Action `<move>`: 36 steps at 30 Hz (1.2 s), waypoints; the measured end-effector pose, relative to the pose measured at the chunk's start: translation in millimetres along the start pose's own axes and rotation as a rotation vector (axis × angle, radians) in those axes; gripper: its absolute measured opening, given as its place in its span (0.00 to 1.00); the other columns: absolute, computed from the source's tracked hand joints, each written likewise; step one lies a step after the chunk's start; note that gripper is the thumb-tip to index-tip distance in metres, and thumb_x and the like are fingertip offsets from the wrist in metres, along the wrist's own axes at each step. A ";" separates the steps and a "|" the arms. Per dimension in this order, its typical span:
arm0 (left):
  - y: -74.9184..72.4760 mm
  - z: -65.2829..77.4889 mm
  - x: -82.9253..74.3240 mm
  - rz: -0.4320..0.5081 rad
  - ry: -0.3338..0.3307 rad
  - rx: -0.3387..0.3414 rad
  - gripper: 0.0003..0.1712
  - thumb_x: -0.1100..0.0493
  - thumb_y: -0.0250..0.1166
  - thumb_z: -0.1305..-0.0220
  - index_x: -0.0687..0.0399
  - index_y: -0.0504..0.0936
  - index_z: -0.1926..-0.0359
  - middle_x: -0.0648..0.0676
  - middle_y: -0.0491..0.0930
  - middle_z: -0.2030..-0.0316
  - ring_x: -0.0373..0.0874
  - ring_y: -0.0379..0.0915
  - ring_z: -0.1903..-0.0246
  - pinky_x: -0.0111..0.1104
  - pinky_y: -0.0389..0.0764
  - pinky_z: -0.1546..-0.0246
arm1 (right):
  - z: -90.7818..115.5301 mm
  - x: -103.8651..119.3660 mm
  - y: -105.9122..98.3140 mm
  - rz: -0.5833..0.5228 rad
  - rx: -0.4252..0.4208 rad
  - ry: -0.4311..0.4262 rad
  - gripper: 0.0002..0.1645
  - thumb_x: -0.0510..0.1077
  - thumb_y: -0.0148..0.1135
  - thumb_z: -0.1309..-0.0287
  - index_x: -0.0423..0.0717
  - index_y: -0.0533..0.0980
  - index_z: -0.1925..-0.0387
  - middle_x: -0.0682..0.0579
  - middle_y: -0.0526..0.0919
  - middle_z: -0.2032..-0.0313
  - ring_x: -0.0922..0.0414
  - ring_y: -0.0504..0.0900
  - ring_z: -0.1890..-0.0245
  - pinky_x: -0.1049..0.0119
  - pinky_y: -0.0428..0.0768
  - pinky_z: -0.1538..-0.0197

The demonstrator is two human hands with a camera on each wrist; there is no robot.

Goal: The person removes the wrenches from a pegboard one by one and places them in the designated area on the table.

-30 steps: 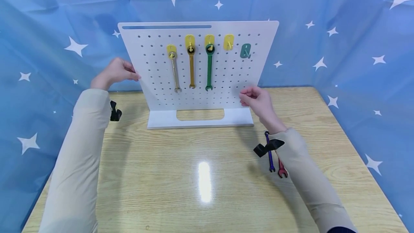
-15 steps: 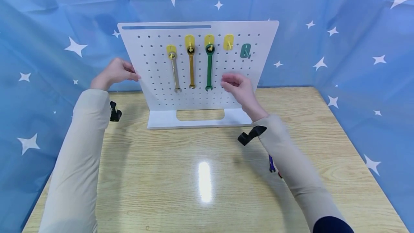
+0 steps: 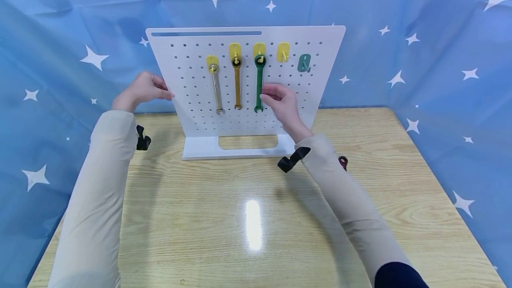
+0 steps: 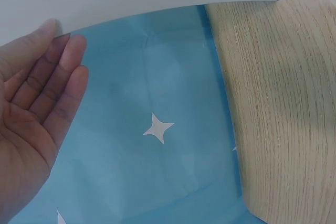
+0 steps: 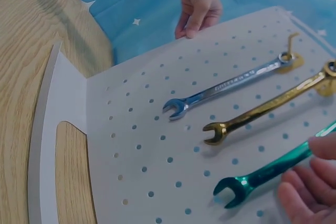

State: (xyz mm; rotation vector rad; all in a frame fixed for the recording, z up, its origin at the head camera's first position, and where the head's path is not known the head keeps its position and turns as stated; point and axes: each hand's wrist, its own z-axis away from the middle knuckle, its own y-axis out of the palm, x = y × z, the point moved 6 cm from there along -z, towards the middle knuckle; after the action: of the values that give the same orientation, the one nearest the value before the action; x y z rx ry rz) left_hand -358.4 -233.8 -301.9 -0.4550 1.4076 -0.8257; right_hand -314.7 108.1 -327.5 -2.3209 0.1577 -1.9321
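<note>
Left grip [image 3: 142,91] pinches board [image 3: 248,84], best braced firmly; green wrench [image 3: 259,79] meets right grip [image 3: 283,103], half-closed, hold unclear: touch lightly.

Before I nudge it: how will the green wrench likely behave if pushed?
The green wrench probably swings, since it hangs by one end from a yellow hook. Its shiny, metallic surface suggests it is stiff and perhaps slippery.

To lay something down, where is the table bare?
Free: the table along its right edge, and, before the board, between left sleeve and right sleeve. Crowded: beside that sleeve, where a red wrench shows; around the right hand at the green wrench.
</note>
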 end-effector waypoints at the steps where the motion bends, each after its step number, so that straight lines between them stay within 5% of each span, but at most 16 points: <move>1: 0.1 -0.1 0.3 0.001 -0.002 0.000 0.17 0.56 0.65 0.39 0.70 0.82 0.59 0.50 0.84 0.72 0.37 0.75 0.69 0.49 0.71 0.50 | -0.9 -0.4 1.1 0.000 -0.001 0.001 0.17 0.36 0.61 0.40 0.38 0.75 0.48 0.44 0.79 0.51 0.55 0.77 0.52 0.66 0.74 0.47; 14: -0.8 -3.2 1.4 -0.016 0.008 -0.009 0.17 0.57 0.66 0.40 0.70 0.82 0.59 0.49 0.84 0.74 0.35 0.75 0.72 0.39 0.75 0.58 | -6.6 -8.3 8.3 0.020 -0.002 0.016 0.13 0.38 0.60 0.39 0.36 0.77 0.54 0.48 0.78 0.59 0.57 0.74 0.62 0.69 0.76 0.57; 36: -0.2 -3.4 2.3 -0.013 0.005 -0.011 0.17 0.56 0.66 0.40 0.70 0.82 0.59 0.51 0.84 0.72 0.38 0.75 0.69 0.46 0.73 0.53 | 19.8 5.2 6.0 0.053 0.066 -0.111 0.10 0.37 0.59 0.39 0.33 0.78 0.59 0.47 0.79 0.66 0.57 0.78 0.68 0.70 0.79 0.60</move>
State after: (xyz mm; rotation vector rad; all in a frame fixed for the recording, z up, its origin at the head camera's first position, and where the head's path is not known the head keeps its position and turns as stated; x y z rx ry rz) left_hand -361.9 -235.0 -303.9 -0.4711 1.4164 -0.8300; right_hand -294.3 101.9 -327.0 -2.3493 0.1416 -1.7520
